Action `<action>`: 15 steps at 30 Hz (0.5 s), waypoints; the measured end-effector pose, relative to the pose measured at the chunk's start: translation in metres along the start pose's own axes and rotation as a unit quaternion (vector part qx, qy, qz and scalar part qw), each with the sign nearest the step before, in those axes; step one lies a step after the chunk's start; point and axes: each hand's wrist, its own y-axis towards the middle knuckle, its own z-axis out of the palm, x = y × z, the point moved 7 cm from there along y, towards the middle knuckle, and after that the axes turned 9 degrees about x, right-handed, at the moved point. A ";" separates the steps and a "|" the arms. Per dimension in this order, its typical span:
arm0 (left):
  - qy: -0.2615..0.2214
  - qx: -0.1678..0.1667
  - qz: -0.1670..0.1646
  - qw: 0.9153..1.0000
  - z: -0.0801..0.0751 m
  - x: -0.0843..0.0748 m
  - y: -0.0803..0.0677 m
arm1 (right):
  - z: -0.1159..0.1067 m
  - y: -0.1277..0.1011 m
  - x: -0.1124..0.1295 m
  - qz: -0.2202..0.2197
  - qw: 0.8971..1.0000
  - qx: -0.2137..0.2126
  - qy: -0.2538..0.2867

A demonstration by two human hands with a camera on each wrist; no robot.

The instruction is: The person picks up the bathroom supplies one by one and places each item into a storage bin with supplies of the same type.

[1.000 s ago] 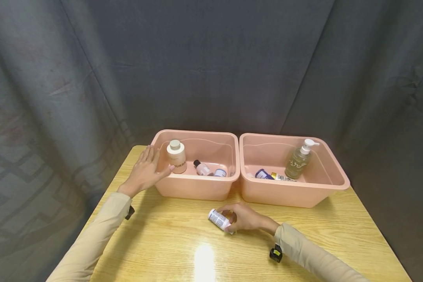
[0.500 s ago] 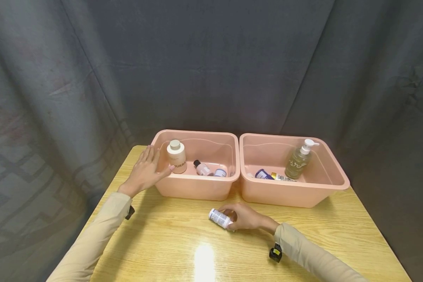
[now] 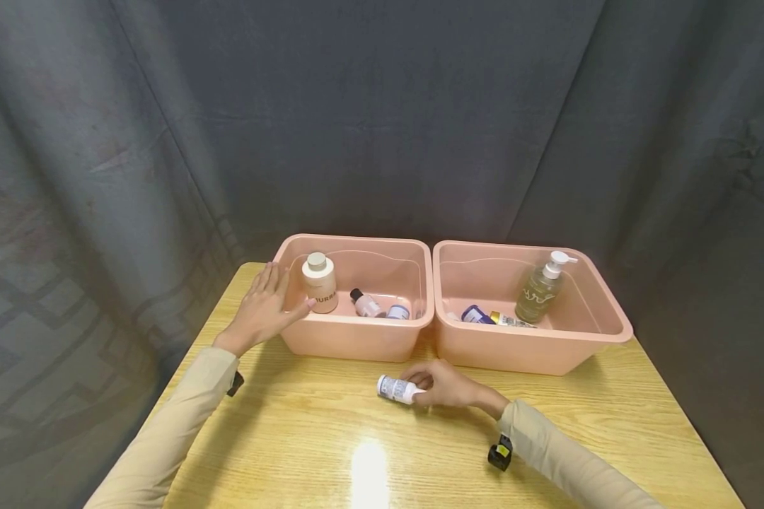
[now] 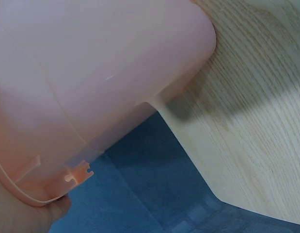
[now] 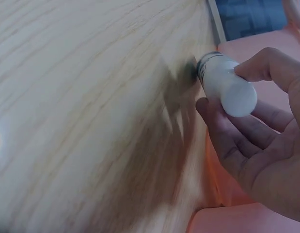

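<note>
Right hand [image 3: 448,387] grip pinches small white bottle [image 3: 396,389] lying mid-table, long axis left-right, just in front of left bin [image 3: 356,338]. Left hand [image 3: 261,309] flat against that bin's left wall.

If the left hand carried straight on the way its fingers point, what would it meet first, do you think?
Probably the left bin's far left corner, which the left hand already rests against; beyond that, the dark curtain. Depth is unclear.

Overhead light leaves a white glare patch on the glossy pale wooden table [image 3: 369,474]; wrist views soft, blurred, shadowed.
</note>
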 end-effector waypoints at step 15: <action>-0.002 -0.004 -0.001 1.000 0.000 0.000 0.001 | -0.007 0.001 0.000 -0.009 0.999 -0.042 -0.009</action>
